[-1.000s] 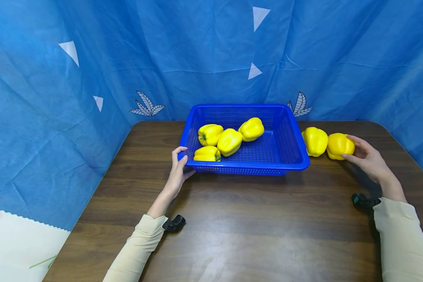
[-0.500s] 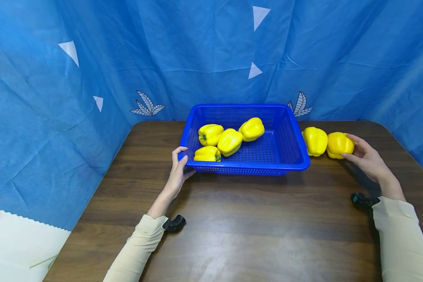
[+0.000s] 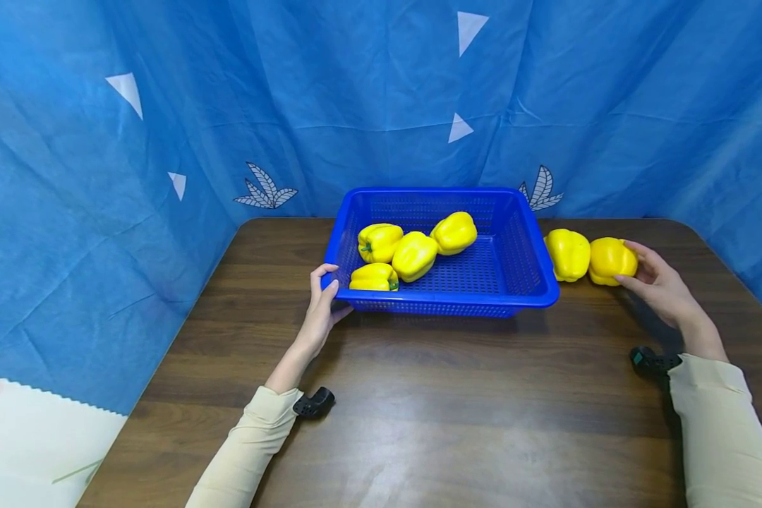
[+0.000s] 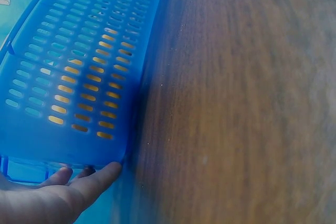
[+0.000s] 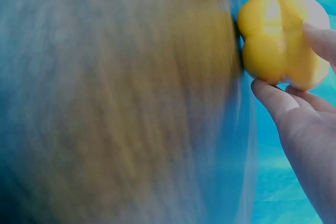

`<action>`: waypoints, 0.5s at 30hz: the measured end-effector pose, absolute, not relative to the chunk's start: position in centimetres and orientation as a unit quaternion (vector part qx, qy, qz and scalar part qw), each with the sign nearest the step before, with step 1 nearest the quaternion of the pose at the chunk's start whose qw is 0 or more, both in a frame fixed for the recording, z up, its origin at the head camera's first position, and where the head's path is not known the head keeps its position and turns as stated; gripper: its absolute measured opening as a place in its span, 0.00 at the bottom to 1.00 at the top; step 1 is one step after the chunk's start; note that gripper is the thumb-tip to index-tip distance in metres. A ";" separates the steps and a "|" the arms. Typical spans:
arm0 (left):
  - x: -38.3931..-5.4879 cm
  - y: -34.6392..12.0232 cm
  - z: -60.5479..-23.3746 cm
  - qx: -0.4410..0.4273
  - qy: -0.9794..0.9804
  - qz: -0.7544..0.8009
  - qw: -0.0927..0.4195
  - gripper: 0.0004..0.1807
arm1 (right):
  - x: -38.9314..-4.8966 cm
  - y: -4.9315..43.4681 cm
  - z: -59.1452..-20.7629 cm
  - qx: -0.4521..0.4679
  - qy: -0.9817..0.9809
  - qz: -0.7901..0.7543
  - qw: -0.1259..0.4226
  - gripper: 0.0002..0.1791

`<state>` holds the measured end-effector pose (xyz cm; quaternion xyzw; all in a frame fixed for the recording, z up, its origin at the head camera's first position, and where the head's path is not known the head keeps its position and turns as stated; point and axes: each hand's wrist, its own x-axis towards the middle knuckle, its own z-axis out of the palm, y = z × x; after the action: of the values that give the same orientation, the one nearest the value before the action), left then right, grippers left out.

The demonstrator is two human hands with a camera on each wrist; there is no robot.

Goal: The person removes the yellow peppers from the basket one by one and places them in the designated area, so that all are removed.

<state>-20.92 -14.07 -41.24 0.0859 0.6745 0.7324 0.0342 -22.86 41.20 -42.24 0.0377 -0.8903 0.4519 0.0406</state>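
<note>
In the head view my left hand [image 3: 317, 316] grips the near left corner of a blue plastic basket [image 3: 444, 300]; in the left wrist view its fingers reach the corner of the perforated wall [image 4: 63, 142]. Several yellow bell peppers [image 3: 415, 256] lie in the basket's left and middle part. My right hand [image 3: 669, 296] holds another yellow bell pepper [image 3: 612, 262] between thumb and fingers, right of the basket. In the right wrist view the lobed end of this held pepper [image 5: 268, 40] shows. One more pepper [image 3: 568, 255] sits between it and the basket, close against both.
The brown wooden table [image 3: 432, 395] stretches in front of the basket. Behind its far edge hangs a blue curtain [image 3: 381, 92] with white triangles and leaf prints. A black strap mount [image 3: 314, 402] sits at the left wrist, a similar mount [image 3: 654, 360] at the right.
My right wrist and forearm have shifted very slightly left, with the fingers still on the pepper. The left hand, the basket and the other peppers stay as they were.
</note>
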 end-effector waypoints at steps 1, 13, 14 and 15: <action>-20.9 -14.1 -41.2 0.087 0.674 0.733 0.034 0.14 | -22.8 41.2 -42.2 0.036 -0.890 0.452 0.040 0.37; -20.9 -14.1 -41.3 0.089 0.671 0.735 0.035 0.14 | -22.8 41.3 -42.1 0.002 -0.898 0.440 0.016 0.40; -21.0 -14.1 -41.3 0.090 0.672 0.734 0.035 0.14 | -22.9 41.3 -42.1 -0.001 -0.898 0.439 0.014 0.40; -20.9 -14.1 -41.3 0.089 0.672 0.734 0.036 0.14 | -22.9 41.3 -42.1 -0.004 -0.898 0.439 0.012 0.40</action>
<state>-20.93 -14.05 -41.32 0.0894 0.6723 0.7340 0.0356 -22.86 41.32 -42.08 -0.0036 -0.8983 0.4392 0.0120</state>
